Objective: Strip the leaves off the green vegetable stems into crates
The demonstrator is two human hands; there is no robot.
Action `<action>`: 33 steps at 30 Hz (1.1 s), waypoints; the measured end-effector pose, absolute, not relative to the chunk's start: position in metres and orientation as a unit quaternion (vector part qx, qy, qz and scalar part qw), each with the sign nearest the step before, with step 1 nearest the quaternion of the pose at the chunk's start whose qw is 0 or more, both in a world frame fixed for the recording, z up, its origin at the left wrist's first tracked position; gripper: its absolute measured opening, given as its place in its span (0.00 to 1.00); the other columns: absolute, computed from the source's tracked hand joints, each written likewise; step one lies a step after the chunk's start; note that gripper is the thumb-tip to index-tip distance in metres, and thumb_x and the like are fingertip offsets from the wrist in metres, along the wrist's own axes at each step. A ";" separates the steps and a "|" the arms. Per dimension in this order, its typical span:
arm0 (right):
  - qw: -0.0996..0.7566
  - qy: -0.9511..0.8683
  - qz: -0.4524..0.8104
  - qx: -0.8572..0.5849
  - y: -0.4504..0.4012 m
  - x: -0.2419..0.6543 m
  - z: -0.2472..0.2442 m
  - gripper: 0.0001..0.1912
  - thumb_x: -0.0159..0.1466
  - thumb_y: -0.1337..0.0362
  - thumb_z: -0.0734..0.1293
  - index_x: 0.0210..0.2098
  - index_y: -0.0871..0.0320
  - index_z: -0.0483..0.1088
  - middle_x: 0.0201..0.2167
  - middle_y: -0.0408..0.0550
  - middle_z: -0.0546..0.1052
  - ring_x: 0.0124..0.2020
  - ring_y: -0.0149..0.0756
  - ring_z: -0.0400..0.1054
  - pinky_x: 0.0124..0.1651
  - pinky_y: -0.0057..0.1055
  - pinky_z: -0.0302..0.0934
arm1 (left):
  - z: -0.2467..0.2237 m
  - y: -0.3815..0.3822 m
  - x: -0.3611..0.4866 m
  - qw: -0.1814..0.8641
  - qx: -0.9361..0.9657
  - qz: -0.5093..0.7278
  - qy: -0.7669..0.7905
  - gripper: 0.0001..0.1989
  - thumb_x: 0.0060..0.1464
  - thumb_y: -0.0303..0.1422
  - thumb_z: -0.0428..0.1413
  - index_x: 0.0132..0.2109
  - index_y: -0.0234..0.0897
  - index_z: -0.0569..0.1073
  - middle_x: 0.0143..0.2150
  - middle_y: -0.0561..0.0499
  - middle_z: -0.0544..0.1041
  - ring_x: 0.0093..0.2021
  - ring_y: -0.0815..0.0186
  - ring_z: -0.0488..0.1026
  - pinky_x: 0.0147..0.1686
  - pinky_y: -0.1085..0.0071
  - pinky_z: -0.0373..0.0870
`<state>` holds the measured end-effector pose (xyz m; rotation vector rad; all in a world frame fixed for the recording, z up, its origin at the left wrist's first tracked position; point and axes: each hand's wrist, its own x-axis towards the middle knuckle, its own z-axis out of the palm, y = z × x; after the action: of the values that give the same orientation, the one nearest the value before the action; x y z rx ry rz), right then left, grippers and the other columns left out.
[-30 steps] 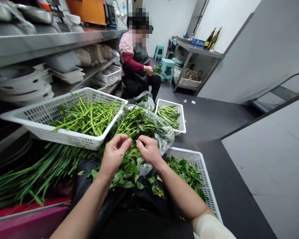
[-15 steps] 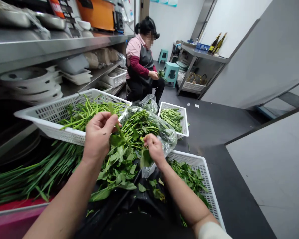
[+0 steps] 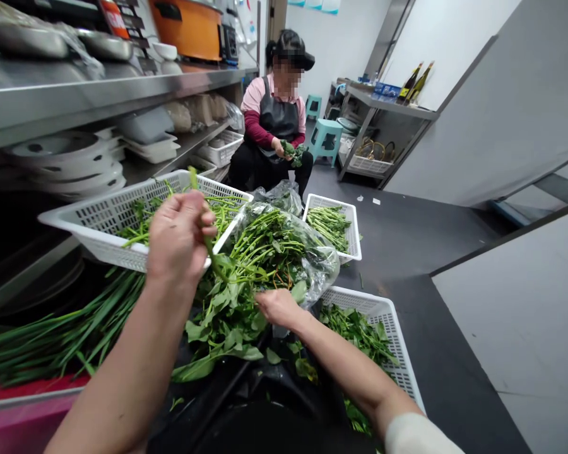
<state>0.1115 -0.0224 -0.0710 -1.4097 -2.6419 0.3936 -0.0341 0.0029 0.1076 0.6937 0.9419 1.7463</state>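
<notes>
My left hand point(image 3: 177, 239) is closed around a green vegetable stem point(image 3: 193, 178), whose tip stands above the thumb while its lower part trails toward the pile. Below and right of it, my right hand point(image 3: 278, 307) is closed, fingertips at the leafy greens; what they pinch is hidden. A leaf point(image 3: 299, 291) shows just behind its knuckles. The heap of leafy greens point(image 3: 227, 315) spills over a clear plastic bag point(image 3: 324, 261) and black sheeting point(image 3: 227, 391) in front of me. Left of the bag, a white basket point(image 3: 99, 243) contains green stems point(image 3: 142, 230).
At right are a white basket point(image 3: 402, 334) of leaves and a smaller basket point(image 3: 357, 230) of stems. Long green stalks point(image 3: 76, 321) lie left. A co-worker point(image 3: 277, 113) sits ahead, holding greens. A metal shelf point(image 3: 123, 91) runs along the left; a teal stool point(image 3: 325, 140) stands behind.
My left hand has moved slightly left, lifting the stem. My right hand has dropped lower, toward the leaves. The co-worker has turned more toward me, both hands on the greens.
</notes>
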 end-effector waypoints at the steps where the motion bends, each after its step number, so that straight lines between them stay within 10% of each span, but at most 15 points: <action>1: 0.080 -0.857 0.143 -0.489 -0.025 0.116 -0.070 0.08 0.59 0.69 0.61 0.23 0.57 0.64 0.21 0.44 0.71 0.23 0.32 0.63 0.25 0.26 0.48 | 0.112 0.004 -0.038 0.494 0.284 0.731 0.376 0.13 0.57 0.21 0.49 0.24 0.34 0.65 0.20 0.57 0.64 0.16 0.80 0.60 0.12 0.87 0.53; 6: 0.426 -0.751 0.218 -0.455 -0.029 0.130 -0.009 0.06 0.59 0.66 0.60 0.26 0.58 0.62 0.27 0.46 0.70 0.29 0.32 0.64 0.34 0.27 0.57 | 0.117 0.009 -0.044 0.535 0.323 0.690 0.364 0.11 0.56 0.21 0.51 0.26 0.32 0.66 0.21 0.57 0.64 0.16 0.82 0.59 0.12 0.89 0.52; 9: 0.495 -0.727 0.299 -0.371 -0.015 0.128 0.031 0.06 0.60 0.65 0.60 0.27 0.58 0.63 0.38 0.50 0.72 0.40 0.35 0.65 0.42 0.31 0.60 | 0.115 0.008 -0.040 0.588 0.353 0.634 0.357 0.11 0.57 0.23 0.50 0.26 0.30 0.68 0.21 0.56 0.64 0.14 0.83 0.57 0.11 0.90 0.51; 12: 0.379 -0.783 0.400 -0.290 0.001 0.113 0.040 0.09 0.60 0.63 0.62 0.40 0.57 0.65 0.51 0.50 0.68 0.48 0.35 0.64 0.46 0.31 0.60 | 0.116 0.006 -0.037 0.630 0.369 0.598 0.330 0.11 0.56 0.24 0.51 0.26 0.30 0.69 0.21 0.56 0.64 0.14 0.83 0.58 0.11 0.90 0.52; 16: 0.167 -0.881 0.381 -0.227 0.006 0.094 0.005 0.10 0.61 0.59 0.63 0.40 0.58 0.66 0.35 0.45 0.73 0.36 0.33 0.67 0.38 0.26 0.59 | 0.121 0.006 -0.040 0.628 0.373 0.608 0.312 0.12 0.57 0.23 0.50 0.26 0.29 0.69 0.21 0.56 0.64 0.14 0.84 0.56 0.11 0.90 0.50; 22: 0.275 -0.876 0.194 -0.346 -0.011 0.106 -0.071 0.14 0.67 0.60 0.53 0.29 0.58 0.62 0.25 0.44 0.69 0.25 0.29 0.62 0.29 0.24 0.52 | 0.113 0.012 -0.049 0.594 0.289 0.667 0.345 0.19 0.59 0.18 0.42 0.22 0.30 0.66 0.19 0.56 0.62 0.13 0.84 0.54 0.12 0.89 0.52; 33: 0.068 -0.830 0.202 -0.515 -0.034 0.123 -0.143 0.06 0.60 0.67 0.58 0.33 0.57 0.66 0.28 0.46 0.75 0.29 0.33 0.67 0.30 0.25 0.51 | 0.142 0.036 -0.092 0.445 0.249 0.787 0.347 0.17 0.61 0.19 0.39 0.25 0.33 0.59 0.18 0.60 0.56 0.14 0.83 0.51 0.12 0.89 0.45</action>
<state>0.1235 -0.0338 -0.1426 -1.5503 -2.5009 0.6093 -0.0915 0.0362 0.1417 0.6164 0.8601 1.9508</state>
